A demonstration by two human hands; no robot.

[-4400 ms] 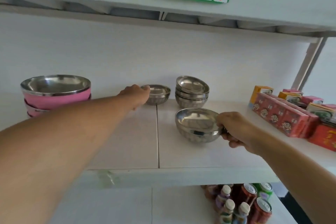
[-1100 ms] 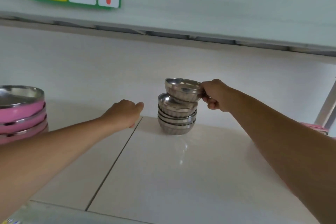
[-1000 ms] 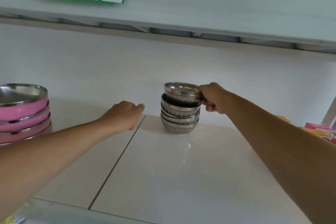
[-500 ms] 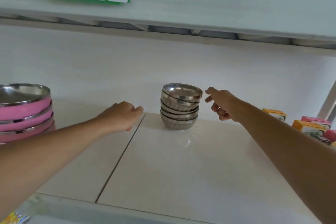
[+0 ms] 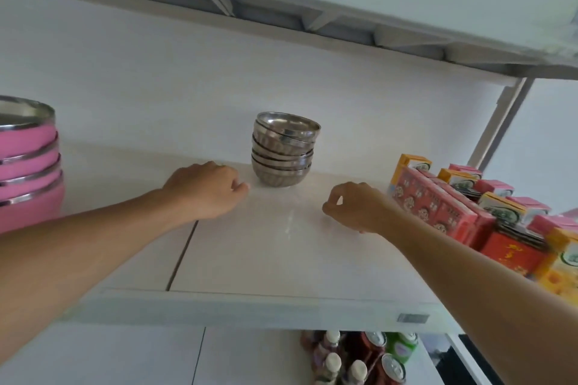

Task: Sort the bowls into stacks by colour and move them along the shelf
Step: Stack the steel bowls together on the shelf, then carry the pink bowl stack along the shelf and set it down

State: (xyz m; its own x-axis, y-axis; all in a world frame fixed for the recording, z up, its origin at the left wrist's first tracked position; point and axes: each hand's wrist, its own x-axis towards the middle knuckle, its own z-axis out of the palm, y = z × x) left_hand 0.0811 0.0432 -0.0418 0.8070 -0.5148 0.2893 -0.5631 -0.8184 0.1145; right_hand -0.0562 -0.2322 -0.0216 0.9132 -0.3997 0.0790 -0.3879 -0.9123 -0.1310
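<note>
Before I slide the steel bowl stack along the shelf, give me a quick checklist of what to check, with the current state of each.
1. Steel bowl stack all one colour: ok.
2. Stack sitting straight: not ok, top bowl is tilted.
3. Left hand free: ok, empty, resting on the shelf beside the stack.
4. Right hand free: ok, empty, clear of the stack.
5. Room to the right: not ok, drink cartons crowd that side.
6. Pink bowl stack kept separate: ok, far left.

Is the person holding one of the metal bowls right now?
No, the right hand and the left hand are both empty, resting near the stack of steel bowls without touching it.
</note>
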